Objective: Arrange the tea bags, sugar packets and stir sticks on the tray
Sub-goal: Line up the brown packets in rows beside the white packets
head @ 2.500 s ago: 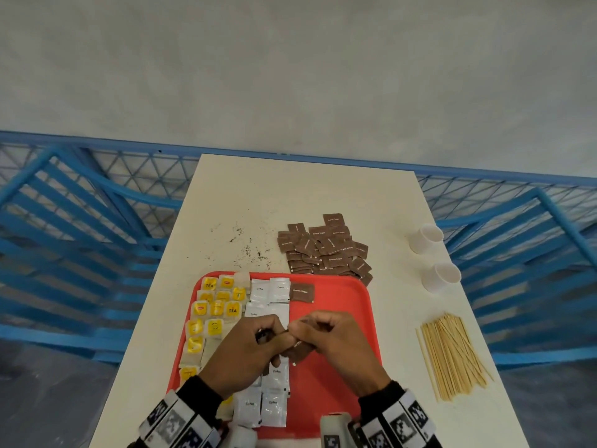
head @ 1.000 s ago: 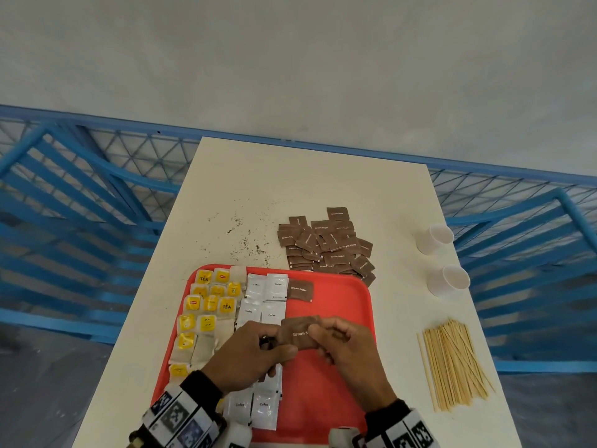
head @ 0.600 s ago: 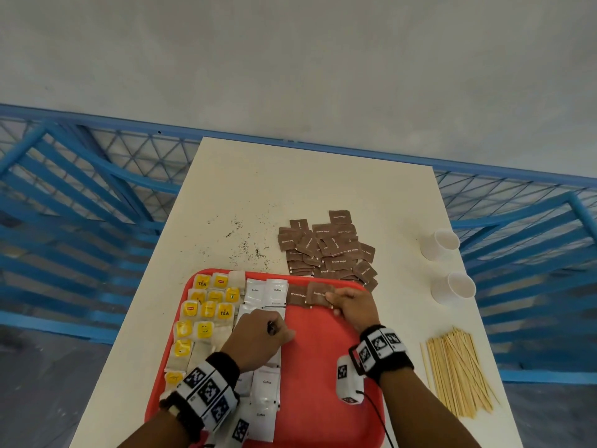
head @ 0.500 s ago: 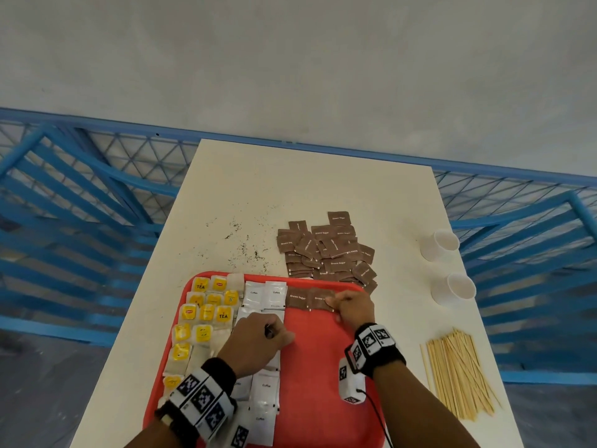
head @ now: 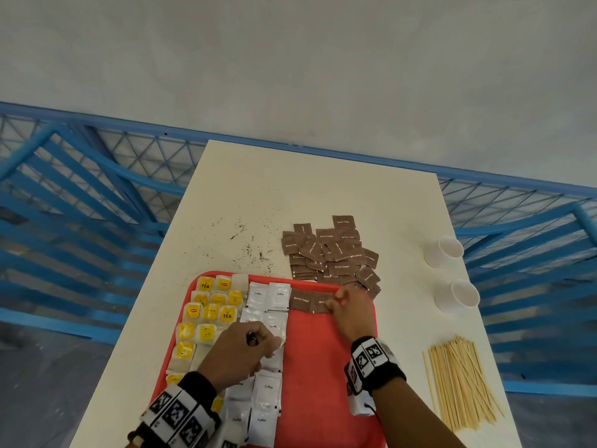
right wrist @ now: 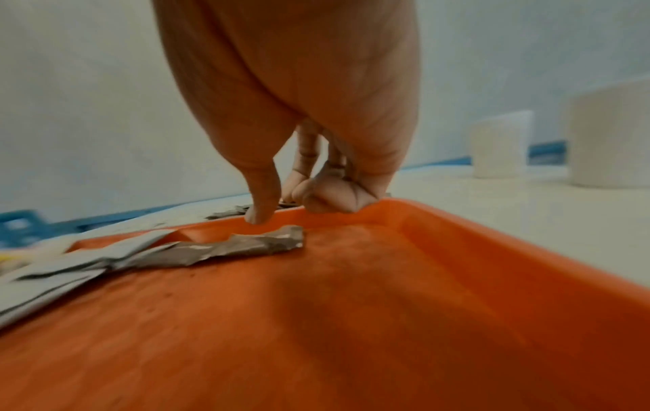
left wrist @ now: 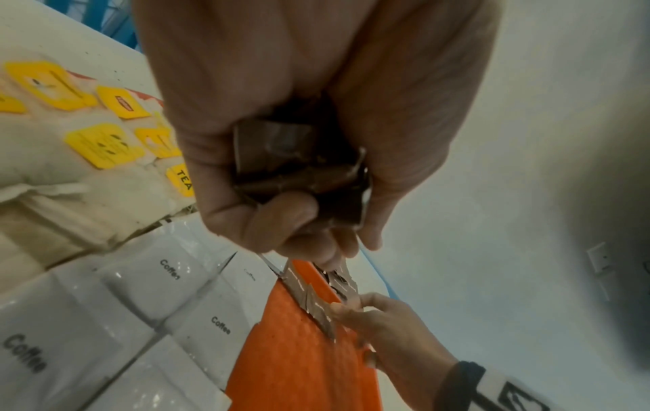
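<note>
Here the right hand (head: 350, 313) sets a second brown sugar packet (head: 321, 303) at the red tray's (head: 318, 376) far edge, fingertips touching it.
The left hand (head: 237, 350) clutches spare packets (left wrist: 299, 161); next, one goes alongside, edges aligned.

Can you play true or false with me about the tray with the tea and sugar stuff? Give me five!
1. The left hand holds brown sugar packets. True.
2. The stir sticks are already on the red tray. False: they lie on the table, right of the tray.
3. The right hand touches a brown packet at the tray's far edge. True.
4. Both paper cups stand on the tray. False: they stand on the table.
5. The yellow-tagged tea bags sit on the tray's right side. False: they fill its left side, beside the white coffee packets.
</note>
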Tool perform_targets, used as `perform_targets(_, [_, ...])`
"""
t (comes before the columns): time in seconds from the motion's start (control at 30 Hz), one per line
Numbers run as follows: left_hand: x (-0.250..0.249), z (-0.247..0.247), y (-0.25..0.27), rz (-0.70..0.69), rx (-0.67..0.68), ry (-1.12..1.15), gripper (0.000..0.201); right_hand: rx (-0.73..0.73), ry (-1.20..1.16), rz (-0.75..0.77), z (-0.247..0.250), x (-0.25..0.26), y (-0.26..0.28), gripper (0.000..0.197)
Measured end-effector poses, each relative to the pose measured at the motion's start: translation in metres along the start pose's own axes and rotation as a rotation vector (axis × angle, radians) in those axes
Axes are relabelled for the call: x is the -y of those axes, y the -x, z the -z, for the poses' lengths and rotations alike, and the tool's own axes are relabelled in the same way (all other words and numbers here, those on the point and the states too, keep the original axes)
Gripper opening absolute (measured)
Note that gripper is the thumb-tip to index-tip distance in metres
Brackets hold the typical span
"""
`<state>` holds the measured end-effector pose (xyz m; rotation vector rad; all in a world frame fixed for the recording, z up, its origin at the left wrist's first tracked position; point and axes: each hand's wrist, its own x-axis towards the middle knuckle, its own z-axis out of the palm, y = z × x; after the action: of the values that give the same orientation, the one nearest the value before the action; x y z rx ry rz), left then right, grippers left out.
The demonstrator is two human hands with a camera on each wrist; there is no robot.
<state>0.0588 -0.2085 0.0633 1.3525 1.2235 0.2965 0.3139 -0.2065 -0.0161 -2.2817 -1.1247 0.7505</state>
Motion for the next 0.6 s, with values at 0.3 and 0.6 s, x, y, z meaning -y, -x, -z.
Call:
perform_targets(0.3, [0.0, 0.009, 0.013, 0.008, 0.02, 0.108, 0.025, 0.083, 0.255, 0.338, -0.028, 0.004, 0.016, 0.021])
perform_targets(0.6, [-0.014, 0.018, 0.027, 0.193, 0.109, 0.698, 0.048, -0.012, 0.065, 0.369, 0.001, 0.028, 0.039, 0.015])
